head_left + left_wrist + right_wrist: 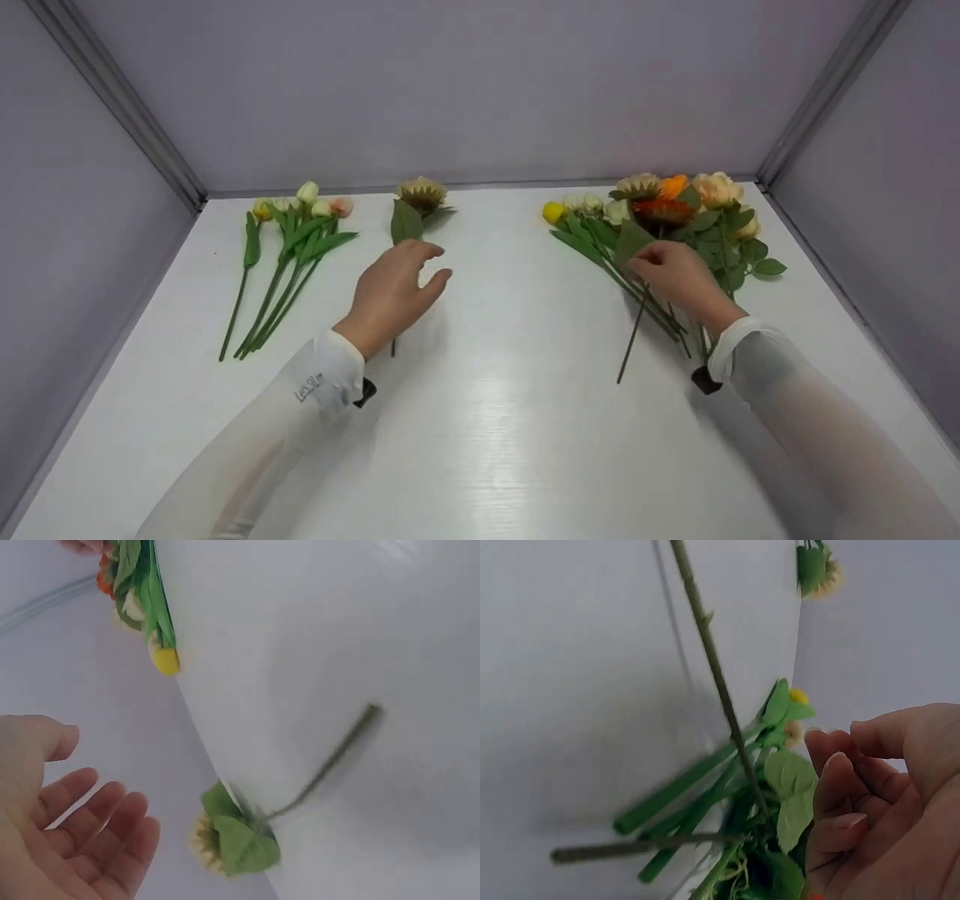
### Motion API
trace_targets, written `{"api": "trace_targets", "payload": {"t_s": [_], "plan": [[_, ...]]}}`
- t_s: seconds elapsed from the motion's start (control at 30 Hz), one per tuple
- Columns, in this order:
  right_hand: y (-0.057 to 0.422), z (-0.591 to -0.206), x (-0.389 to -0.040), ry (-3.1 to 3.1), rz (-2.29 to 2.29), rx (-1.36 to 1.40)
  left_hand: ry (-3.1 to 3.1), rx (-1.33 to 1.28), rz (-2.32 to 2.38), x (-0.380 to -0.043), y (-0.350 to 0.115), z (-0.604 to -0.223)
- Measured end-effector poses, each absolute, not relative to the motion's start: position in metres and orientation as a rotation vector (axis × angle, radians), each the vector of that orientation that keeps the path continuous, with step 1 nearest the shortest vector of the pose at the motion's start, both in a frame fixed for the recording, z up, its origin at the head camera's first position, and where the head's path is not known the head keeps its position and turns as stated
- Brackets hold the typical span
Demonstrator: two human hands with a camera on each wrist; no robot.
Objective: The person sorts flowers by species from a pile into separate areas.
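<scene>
My left hand [394,292] hovers over the stem of a cream, sunflower-like flower [422,193] with broad green leaves, thumb and fingers apart. In the left wrist view that flower's stem [330,765] lies apart from the relaxed fingers [124,810]. My right hand [682,277] is at the right-hand pile, thumb close to the loosely bent forefinger. Below it slants the thin stem [634,337] of a red-orange flower [664,210] lying on top. The right wrist view shows this stem [716,667] passing clear of the fingers, while a green leaf [791,780] overlaps their tips.
Several artificial tulips [296,240] lie at the back left of the white table [480,420]. The right pile also has a yellow tulip [553,212], a peach rose [718,190] and an orange flower [673,186]. Grey walls [480,90] stand behind and beside.
</scene>
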State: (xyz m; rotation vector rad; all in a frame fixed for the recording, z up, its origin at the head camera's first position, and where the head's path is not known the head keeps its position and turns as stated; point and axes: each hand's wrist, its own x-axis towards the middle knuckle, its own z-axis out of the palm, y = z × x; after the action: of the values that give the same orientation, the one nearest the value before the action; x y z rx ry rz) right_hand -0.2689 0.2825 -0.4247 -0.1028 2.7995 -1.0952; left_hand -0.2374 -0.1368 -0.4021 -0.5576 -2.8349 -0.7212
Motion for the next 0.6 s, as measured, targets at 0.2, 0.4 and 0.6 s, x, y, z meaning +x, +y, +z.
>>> {"api": "trace_targets", "payload": {"t_s": [0.2,0.4,0.6], "plan": [[0.308,-0.424,-0.269,2.791,-0.999,-0.008,-2.724,-0.979,-0.38,-0.225,-0.082,-0.405],[0.318,-0.428,-0.273,2.72,-0.967,0.029,-2.793,-1.305,-0.165,-0.21,-0.03,-0.416],[0.317,-0.433,-0.277,2.707,-0.979,0.08,-2.781,-1.521,-0.14,-0.205,0.012,-0.436]]}}
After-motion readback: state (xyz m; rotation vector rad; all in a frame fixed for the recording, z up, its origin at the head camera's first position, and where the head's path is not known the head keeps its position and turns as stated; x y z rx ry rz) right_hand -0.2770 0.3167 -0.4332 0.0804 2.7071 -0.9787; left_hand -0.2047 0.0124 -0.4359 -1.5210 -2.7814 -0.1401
